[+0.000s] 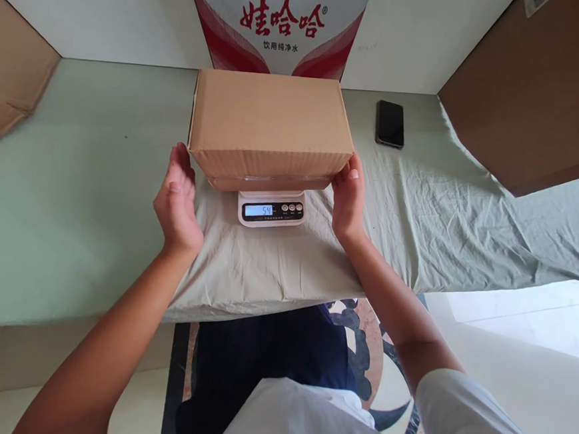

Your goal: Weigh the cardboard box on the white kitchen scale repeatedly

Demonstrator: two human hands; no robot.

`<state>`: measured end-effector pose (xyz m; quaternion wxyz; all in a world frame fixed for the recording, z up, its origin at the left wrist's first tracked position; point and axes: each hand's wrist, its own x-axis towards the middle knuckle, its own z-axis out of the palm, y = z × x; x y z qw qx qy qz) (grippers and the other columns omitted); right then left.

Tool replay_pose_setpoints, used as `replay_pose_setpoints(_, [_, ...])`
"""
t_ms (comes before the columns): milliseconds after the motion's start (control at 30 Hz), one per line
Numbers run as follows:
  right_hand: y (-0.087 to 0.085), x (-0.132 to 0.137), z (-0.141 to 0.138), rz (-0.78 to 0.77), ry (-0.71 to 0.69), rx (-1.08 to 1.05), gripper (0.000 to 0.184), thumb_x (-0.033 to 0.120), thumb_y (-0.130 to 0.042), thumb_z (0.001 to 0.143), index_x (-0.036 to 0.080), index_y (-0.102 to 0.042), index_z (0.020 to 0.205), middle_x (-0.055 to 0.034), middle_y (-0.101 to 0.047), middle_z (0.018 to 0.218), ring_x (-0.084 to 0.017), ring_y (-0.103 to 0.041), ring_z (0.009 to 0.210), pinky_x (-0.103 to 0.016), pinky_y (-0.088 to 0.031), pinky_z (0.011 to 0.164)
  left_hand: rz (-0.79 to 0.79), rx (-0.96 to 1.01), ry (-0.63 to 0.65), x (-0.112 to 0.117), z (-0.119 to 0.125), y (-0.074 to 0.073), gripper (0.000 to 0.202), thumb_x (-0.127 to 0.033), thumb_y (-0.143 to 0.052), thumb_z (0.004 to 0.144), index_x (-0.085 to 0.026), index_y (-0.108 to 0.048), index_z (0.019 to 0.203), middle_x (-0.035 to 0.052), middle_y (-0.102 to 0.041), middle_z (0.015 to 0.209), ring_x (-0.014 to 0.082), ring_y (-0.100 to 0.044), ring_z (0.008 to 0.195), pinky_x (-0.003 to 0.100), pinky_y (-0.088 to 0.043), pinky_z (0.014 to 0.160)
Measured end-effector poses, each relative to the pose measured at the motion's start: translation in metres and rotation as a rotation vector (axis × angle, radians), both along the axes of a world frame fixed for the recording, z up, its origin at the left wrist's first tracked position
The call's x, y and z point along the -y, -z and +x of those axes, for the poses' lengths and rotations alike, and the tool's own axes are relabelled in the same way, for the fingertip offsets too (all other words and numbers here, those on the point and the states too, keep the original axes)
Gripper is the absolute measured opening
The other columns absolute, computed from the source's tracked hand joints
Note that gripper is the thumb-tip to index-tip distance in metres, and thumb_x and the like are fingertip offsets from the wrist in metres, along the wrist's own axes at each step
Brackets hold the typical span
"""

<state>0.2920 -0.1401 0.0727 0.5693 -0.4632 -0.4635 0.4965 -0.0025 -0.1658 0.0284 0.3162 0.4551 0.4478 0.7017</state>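
Observation:
A closed brown cardboard box (272, 119) sits on top of a small white digital scale (271, 223), overhanging it on both sides. The scale's lit display (258, 210) appears to read 54, and its platform is hidden under the box. At the box's left front corner is my left hand (178, 198), open, with the fingers stretched upward and the palm turned toward the box. My right hand (348, 198) is at the lower right front corner, its fingers extended along the side and seeming to touch it; the box hides part of the fingertips.
A black phone (390, 124) lies on the green cloth (93, 228) to the right. Behind stands a white and red printed carton (284, 26). Large brown cardboard pieces stand at the left (10, 68) and right (544, 96). The cloth's front edge hangs over the floor.

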Motion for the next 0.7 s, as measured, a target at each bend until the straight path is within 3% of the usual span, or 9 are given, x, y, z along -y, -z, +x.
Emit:
replay_pose_setpoints(167, [0.0065,-0.0060,0.0029,0.123,0.013,-0.053,0.071,0.092,-0.059,0.093,0.049,-0.065,0.149,0.0064,-0.060,0.177,-0.027,-0.039,0.181,-0.057,-0.037,0.151,-0.014,-0.021,0.008,-0.0004,0.0000,-0.0008,0.089,-0.091,-0.063,0.093,-0.034,-0.071,0.160,0.0047,-0.055,0.182,0.0343,-0.035,0.180,0.053,-0.025,0.151])
replay_pose_setpoints(300, [0.0074,-0.0082,0.0042,0.142,0.030,-0.098,0.074,0.090,-0.062,0.092,0.044,-0.063,0.150,0.0017,-0.056,0.181,-0.028,-0.042,0.180,-0.056,-0.035,0.152,-0.016,-0.004,0.015,-0.0001,0.0011,-0.0015,0.090,-0.090,-0.065,0.093,-0.029,-0.071,0.159,0.0080,-0.055,0.182,0.0342,-0.037,0.180,0.052,-0.027,0.151])
replay_pose_setpoints(500, [0.0052,-0.0080,0.0030,0.140,0.050,-0.104,0.072,0.086,-0.061,0.093,0.042,-0.061,0.151,0.0007,-0.054,0.183,-0.027,-0.043,0.180,-0.054,-0.034,0.151,-0.022,-0.016,0.017,0.0012,0.0019,-0.0048,0.087,-0.092,-0.063,0.093,-0.034,-0.073,0.157,0.0026,-0.059,0.179,0.0303,-0.039,0.179,0.050,-0.029,0.151])
replay_pose_setpoints(700, [0.0034,-0.0077,0.0039,0.124,0.057,-0.066,0.071,0.090,-0.057,0.095,0.047,-0.064,0.150,0.0051,-0.056,0.182,-0.028,-0.042,0.180,-0.058,-0.037,0.150,-0.006,-0.012,0.037,0.0024,0.0008,-0.0038,0.088,-0.093,-0.061,0.096,-0.032,-0.072,0.159,0.0042,-0.056,0.182,0.0301,-0.037,0.180,0.048,-0.029,0.151])
